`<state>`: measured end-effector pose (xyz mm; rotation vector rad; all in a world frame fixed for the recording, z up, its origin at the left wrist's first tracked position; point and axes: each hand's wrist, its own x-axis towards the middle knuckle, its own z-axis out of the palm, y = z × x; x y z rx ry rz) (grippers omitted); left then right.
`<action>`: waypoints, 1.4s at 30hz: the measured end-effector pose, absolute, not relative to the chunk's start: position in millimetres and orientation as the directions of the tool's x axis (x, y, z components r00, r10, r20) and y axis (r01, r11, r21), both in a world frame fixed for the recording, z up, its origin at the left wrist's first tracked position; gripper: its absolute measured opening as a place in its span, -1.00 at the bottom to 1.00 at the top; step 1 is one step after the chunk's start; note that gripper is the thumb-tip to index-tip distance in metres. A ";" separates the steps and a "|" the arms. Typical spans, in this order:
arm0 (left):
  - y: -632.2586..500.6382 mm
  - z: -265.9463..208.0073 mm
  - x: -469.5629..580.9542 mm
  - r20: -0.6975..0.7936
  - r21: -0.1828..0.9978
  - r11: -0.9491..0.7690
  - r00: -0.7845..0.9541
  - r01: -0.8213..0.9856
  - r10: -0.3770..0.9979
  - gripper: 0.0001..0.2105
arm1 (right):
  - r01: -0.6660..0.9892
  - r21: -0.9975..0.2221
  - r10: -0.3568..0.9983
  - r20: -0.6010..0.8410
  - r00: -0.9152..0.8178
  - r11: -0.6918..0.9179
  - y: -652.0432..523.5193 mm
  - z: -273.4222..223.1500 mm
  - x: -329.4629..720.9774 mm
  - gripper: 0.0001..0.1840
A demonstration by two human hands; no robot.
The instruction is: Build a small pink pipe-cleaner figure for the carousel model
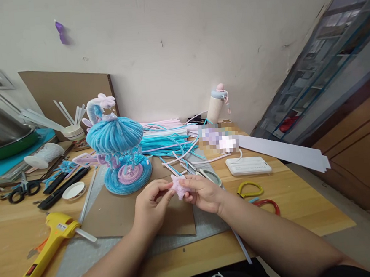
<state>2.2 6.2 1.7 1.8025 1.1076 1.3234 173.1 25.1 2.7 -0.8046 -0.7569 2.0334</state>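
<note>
Between my two hands, above a piece of brown cardboard point(114, 215), is a small pale pink fuzzy piece point(179, 188) that looks like bent pipe cleaner. My left hand point(153, 202) pinches its left side with thumb and fingertips. On the other side, my right hand point(204, 192) grips it, thumb on top. Just beyond my left hand stands a blue and pink pipe-cleaner craft point(115, 135) with a domed top on a round coiled base. Loose blue pipe cleaners point(166, 142) lie behind. Scissors with pale handles point(211, 176) rest right beside my right hand.
A yellow glue gun point(52, 240) lies at the left, near black scissors point(23, 187) and a spool point(45, 156). Toward the right are a white power bank point(248, 166), pliers with yellow and red handles point(250, 189) and white strips point(284, 150). A bottle point(216, 104) stands by the wall.
</note>
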 end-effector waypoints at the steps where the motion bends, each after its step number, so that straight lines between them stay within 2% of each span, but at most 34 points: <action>1: 6.4 2.5 2.0 0.402 0.854 -0.431 0.157 0.293 0.902 -0.91 | -0.435 -0.768 0.855 -0.274 -0.441 -0.470 24.8 3.4 172.9 -0.69; 4: 7.8 3.8 2.2 0.266 0.878 -0.333 0.228 0.344 0.937 -0.86 | -0.330 -0.877 0.910 -0.234 -0.341 -0.349 23.4 5.2 171.7 -0.67; 8: 11.2 1.5 3.4 0.032 0.971 -0.100 0.297 0.218 0.954 -0.76 | -0.293 -0.916 0.929 -0.175 -0.326 -0.275 22.3 4.3 169.9 -0.67; 13: 15.2 3.0 2.7 -0.070 0.997 0.066 0.245 0.028 0.967 -0.74 | -0.281 -0.929 0.932 -0.140 -0.335 -0.241 24.0 0.8 170.3 -0.67; 16: 16.3 4.3 1.6 -0.130 0.984 0.159 0.291 -0.079 0.948 -0.74 | -0.265 -0.929 0.932 -0.168 -0.322 -0.259 24.7 -0.8 170.2 -0.68; 21: 18.0 -1.6 0.0 -0.122 0.979 0.170 0.348 -0.112 0.930 -0.74 | -0.285 -0.909 0.915 -0.194 -0.353 -0.302 24.0 -4.0 168.4 -0.68; 29: 20.2 -10.4 0.9 -0.062 0.971 0.141 0.365 -0.195 0.929 -0.78 | -0.405 -0.803 0.857 -0.234 -0.459 -0.437 22.9 -6.1 165.4 -0.68; 33: 19.2 -10.1 7.7 -0.050 0.957 0.148 0.361 -0.249 0.931 -0.79 | -0.421 -0.813 0.880 -0.217 -0.422 -0.403 23.4 -7.0 164.5 -0.69; 38: 15.4 -5.6 12.3 -0.057 0.940 0.169 0.352 -0.296 0.934 -0.82 | -0.391 -0.874 0.912 -0.126 -0.391 -0.289 24.1 -4.8 166.2 -0.68; 42: 16.0 -0.3 6.9 -0.089 0.966 0.173 0.383 -0.191 0.919 -0.76 | -0.279 -0.919 0.912 -0.161 -0.378 -0.278 24.1 -1.1 167.8 -0.66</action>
